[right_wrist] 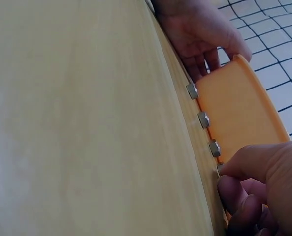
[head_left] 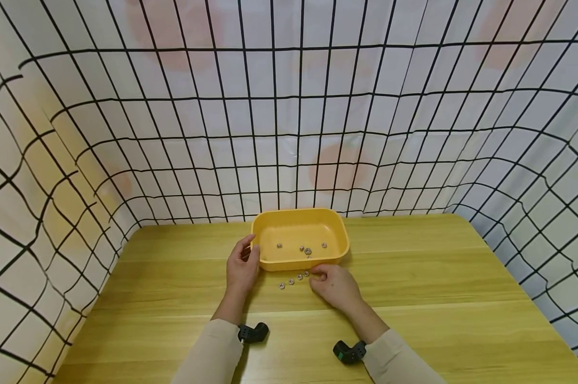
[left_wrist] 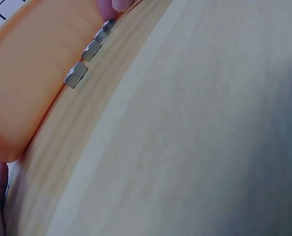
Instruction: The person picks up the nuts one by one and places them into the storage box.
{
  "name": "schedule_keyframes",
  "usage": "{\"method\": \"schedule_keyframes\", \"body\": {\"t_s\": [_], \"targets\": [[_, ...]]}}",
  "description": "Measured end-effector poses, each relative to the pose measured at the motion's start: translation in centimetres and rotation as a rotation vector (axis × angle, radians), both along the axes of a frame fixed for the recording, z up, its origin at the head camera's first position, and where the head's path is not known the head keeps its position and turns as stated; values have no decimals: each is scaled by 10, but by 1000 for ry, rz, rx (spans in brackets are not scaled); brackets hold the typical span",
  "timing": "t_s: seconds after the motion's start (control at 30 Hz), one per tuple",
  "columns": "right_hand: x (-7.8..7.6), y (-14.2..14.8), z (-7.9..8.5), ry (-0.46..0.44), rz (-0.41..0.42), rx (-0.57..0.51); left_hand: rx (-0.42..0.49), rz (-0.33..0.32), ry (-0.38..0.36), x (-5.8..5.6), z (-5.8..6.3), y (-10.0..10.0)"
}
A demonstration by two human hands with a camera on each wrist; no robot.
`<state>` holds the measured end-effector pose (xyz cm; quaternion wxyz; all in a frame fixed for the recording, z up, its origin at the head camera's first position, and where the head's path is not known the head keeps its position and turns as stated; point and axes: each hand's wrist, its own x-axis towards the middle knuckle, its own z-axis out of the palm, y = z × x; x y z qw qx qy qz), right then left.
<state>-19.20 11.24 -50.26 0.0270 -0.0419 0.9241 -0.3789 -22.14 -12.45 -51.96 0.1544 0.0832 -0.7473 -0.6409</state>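
A yellow plastic bin [head_left: 269, 265] stands on the table, with several metal hex nuts [head_left: 308, 251] lying inside. My left hand [head_left: 243, 266] holds its left end; the right wrist view shows the thumb at the rim and the fingers along the outer wall. In front of the bin, several more nuts [head_left: 291, 281] form a slanting row on the tabletop. At the right end of that row my right hand [head_left: 337, 285] is bent, thumb and forefinger pinching at the last nut [right_wrist: 220, 168], which their tips partly hide.
The wooden table [head_left: 437, 282] spreads out on both sides of the bin. A white cloth with a black grid [head_left: 289, 117] rises behind and along the sides. Black camera mounts [head_left: 253, 333] sit on both wrists, by the beige sleeves.
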Motion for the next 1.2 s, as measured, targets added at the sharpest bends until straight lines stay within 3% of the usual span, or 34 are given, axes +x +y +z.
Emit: {"method": "schedule_keyframes", "body": {"t_s": [0.47,1.2], "targets": [[0,-7,-4,33,57,48,5,-2,7,-2,-1,1],[-1,-18,-1,39,54,54,-1,-8,10,1,1,0]]}}
